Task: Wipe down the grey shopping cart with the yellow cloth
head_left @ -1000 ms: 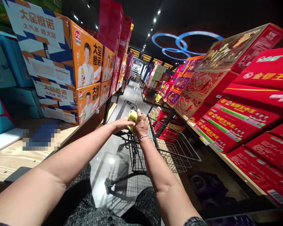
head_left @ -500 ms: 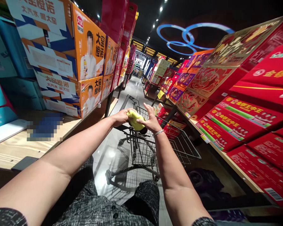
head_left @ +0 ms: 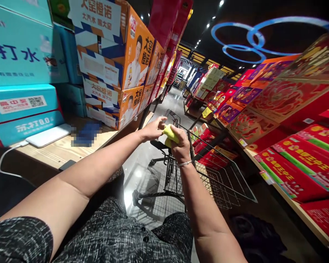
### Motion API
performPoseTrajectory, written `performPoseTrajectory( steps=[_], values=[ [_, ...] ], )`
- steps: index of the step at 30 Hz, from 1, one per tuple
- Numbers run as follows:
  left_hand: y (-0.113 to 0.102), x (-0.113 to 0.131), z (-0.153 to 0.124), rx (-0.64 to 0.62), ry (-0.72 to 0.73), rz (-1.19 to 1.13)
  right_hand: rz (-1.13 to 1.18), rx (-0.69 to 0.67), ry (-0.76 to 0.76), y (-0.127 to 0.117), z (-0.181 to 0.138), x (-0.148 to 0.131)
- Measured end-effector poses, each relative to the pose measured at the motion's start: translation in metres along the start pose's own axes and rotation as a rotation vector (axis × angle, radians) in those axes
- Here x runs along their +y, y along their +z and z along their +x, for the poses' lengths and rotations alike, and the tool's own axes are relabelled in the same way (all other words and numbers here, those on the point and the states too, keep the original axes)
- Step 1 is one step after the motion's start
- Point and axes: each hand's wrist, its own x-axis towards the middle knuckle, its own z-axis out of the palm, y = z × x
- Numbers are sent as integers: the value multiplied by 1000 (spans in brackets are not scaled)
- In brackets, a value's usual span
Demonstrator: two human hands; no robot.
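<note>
A crumpled yellow-green cloth (head_left: 170,133) is bunched in my right hand (head_left: 181,143), whose fingers are closed over it. The cloth is above the handle end of a black wire shopping cart (head_left: 172,175). My left hand (head_left: 153,129) is just left of the cloth, thumb and fingers stretched and apart. Its fingertips are close to the cloth's edge; whether they touch it I cannot tell. Part of the cloth is hidden behind my right fingers.
On the left, a wooden shelf (head_left: 50,155) bears teal cartons (head_left: 22,109), orange drink boxes (head_left: 137,73), a white device (head_left: 48,135) with a cable, and a blurred blue item (head_left: 86,134). Red cartons (head_left: 296,157) line the right shelf. A tiled aisle (head_left: 167,100) runs ahead.
The view has swung left, showing more of the teal cartons. My right hand has closed around the cloth, while my left, which was gripping it, now has its fingers spread beside it.
</note>
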Motion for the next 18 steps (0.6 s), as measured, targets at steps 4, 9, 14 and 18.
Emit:
performPoseTrajectory(
  steps=[4,9,14,18],
  values=[
    [-18,-21,-21,-202,-106,-179,-391,5,-271,19,-22,-9],
    [-16,-43,-36,-260,-79,-195,-766,-148,-554,40,-63,4],
    [-17,-40,-33,-304,70,69,-863,-160,-512,18,-91,21],
    [-19,-38,-35,-358,201,229,-853,-141,-440,-8,-113,31]
  ],
)
